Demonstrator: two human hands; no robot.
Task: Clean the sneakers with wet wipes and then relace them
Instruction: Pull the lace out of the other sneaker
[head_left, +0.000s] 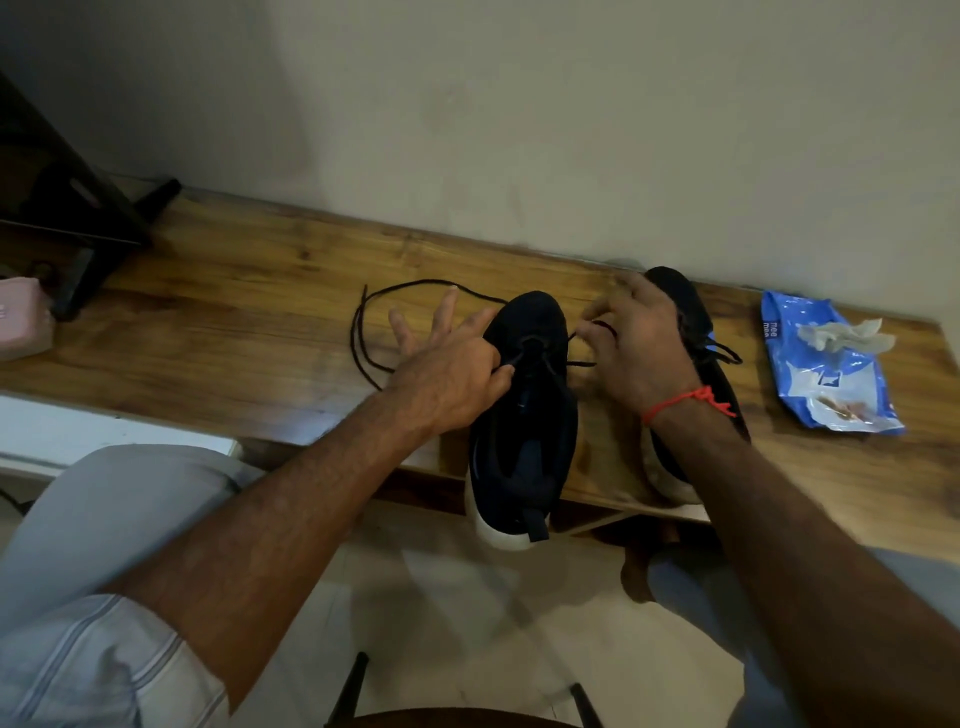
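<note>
One head view, looking forward and down.
I see from above the wooden bench (260, 332), close over both forearms, facing the wall (519, 104); my knees fill the lower edge.

Black sneaker (524, 415) on wooden table (234, 332), heel over near edge. Left hand (452, 374) pinches lace (374, 322) at eyelets, other fingers spread. Right hand (634, 348) pinches other lace end. Second sneaker (696, 332) behind right hand. Wipes pack (826, 364) far right, used wipe (841, 335) on top.

Left hand (451, 371) pinching with splayed fingers, right hand (636, 345) pinching, forearms extended.
</note>
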